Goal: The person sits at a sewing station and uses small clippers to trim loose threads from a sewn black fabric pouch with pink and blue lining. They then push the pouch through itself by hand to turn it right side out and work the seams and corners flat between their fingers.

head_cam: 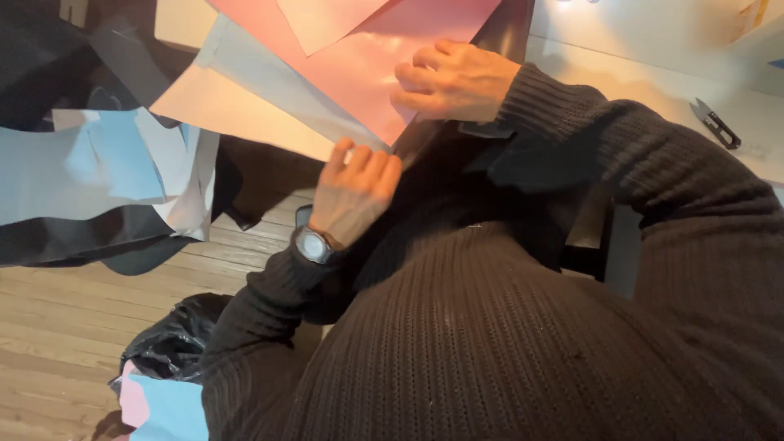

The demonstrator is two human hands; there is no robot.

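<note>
Pink sheet (367,73): a smooth, faintly glossy, flat-sided sheet lying at the top centre of the view, its pointed lower corner directed toward the person's chest. Right hand (453,80): knuckles up, fingers curled together and pressing on the sheet's right edge near that corner. Left hand (353,192): fingers close together, tips at the lower edge of the pale grey sheet (269,82) just beneath the pink one; whether they pinch it cannot be told. A round-faced wristwatch (314,245) sits on the left wrist, next to the cuff of a black rib-knit sweater (490,343), whose coarse ridged texture fills the lower right. A peach sheet (220,110) fans out beneath the grey one. To the left, crumpled light blue sheets (98,159) overlie dark material. Below, wooden floorboards (65,327) and a wrinkled black plastic bag (175,339). At far right, small black thread snips (717,122) rest on a white table (653,73).
</note>
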